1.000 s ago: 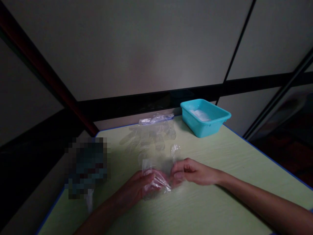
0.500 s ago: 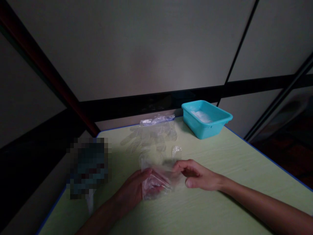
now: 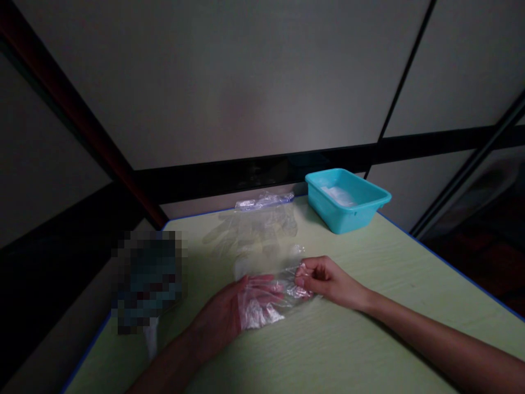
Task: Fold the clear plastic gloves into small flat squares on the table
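My left hand (image 3: 229, 309) has its fingers stretched out inside a clear disposable plastic glove (image 3: 262, 314), seen through the thin film. The film covers the fingers and part of the palm, leaving the wrist bare. At the glove's far right end, my right hand (image 3: 324, 279) pinches the plastic between thumb and fingers. Just beyond both hands, more clear plastic gloves (image 3: 262, 224) lie flat on the table, overlapping one another.
The pale green table (image 3: 369, 339) has a blue edge. A turquoise basin (image 3: 348, 202) with something whitish inside stands at the back right. Crumpled clear plastic packaging (image 3: 262, 201) lies at the back edge. A blurred-out item (image 3: 150, 282) is at left, against panelled doors (image 3: 254, 82).
My right hand has closed on the end of the glove, which is now stretched out to the right. The fingers of my left hand show straighter inside it.
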Available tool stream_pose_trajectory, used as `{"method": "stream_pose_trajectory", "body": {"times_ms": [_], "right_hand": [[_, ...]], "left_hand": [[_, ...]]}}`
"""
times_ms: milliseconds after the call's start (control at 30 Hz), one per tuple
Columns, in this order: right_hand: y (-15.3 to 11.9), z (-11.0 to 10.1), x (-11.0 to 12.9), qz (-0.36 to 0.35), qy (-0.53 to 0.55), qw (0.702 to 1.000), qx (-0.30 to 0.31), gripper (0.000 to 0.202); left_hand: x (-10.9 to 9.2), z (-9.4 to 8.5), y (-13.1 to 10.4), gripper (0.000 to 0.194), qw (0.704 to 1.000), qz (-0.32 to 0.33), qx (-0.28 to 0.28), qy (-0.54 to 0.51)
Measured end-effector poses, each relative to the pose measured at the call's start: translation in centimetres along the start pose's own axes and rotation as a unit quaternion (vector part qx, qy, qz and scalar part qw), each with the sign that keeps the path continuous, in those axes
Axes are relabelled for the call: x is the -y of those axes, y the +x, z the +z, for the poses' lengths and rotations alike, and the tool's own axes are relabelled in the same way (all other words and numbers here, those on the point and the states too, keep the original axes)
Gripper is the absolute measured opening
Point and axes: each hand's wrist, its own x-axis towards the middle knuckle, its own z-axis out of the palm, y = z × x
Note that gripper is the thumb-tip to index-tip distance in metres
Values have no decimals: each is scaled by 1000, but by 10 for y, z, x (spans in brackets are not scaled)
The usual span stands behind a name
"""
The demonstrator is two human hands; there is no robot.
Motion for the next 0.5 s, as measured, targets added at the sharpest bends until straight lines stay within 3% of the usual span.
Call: {"method": "stream_pose_trajectory", "body": {"times_ms": [300, 433, 500], "right_hand": [[-2, -6, 4, -14, -23, 999, 37, 28], [-7, -15, 16, -49, -76, 990, 111, 18], [-10, -21, 21, -64, -98, 979, 169, 23]], "left_hand": [[-2, 0, -3, 28, 997, -2, 69, -19], [-4, 1, -11, 44, 989, 23, 147, 1], [-5, 1, -15, 49, 982, 19, 182, 38]]}}
